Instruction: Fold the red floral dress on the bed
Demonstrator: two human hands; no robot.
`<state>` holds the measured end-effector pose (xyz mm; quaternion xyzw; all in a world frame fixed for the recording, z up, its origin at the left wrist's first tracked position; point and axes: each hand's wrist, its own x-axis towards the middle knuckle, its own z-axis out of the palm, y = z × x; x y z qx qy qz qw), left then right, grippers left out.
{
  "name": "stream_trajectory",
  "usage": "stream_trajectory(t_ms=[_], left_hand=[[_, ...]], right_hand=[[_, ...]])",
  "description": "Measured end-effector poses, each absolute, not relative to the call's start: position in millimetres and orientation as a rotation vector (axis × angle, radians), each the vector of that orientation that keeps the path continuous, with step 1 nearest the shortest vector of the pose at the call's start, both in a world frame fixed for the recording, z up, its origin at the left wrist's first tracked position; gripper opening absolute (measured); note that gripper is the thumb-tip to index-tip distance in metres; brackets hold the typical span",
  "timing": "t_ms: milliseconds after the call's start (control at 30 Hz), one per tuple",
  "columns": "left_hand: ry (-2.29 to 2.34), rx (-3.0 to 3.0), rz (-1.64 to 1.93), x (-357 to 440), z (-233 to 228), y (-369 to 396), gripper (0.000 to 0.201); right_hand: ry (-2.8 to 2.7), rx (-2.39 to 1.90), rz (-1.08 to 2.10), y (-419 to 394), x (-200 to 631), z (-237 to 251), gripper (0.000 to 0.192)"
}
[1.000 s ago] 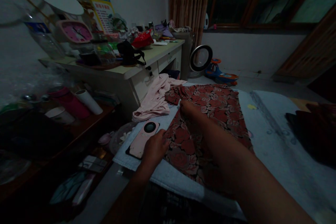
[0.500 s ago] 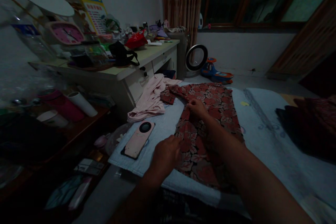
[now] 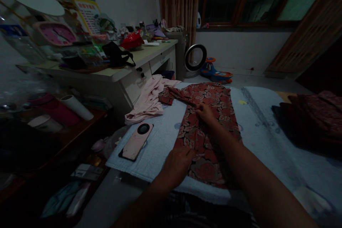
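Dimly lit, blue cover bears floral cloth.

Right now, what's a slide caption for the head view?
Left hand and right hand on floral garment, phone nearby.

The right hand pinches a rose-print top; the left hand touches its eight-o'clock edge. A smartphone lies at the top's nine o'clock.

Room, dimly lit: white walls; pale floor; wood-framed window between brown curtains; cream drawer desk along left wall; low brown shelf nearer.
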<state>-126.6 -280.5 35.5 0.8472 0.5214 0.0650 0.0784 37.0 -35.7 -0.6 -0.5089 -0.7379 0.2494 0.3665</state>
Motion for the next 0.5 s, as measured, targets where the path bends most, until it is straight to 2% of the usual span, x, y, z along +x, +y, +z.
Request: stream_trajectory(t_ms=[267,500], left_hand=[[1.487,2.566,0.237,-126,31,-283,0.028],[1.469,2.568,0.221,-129,33,-286,0.027]], right_hand=[[-2.021,-1.508,0.486,-57,45,8,0.032],[-2.094,-1.645,0.403,-66,48,11,0.029]])
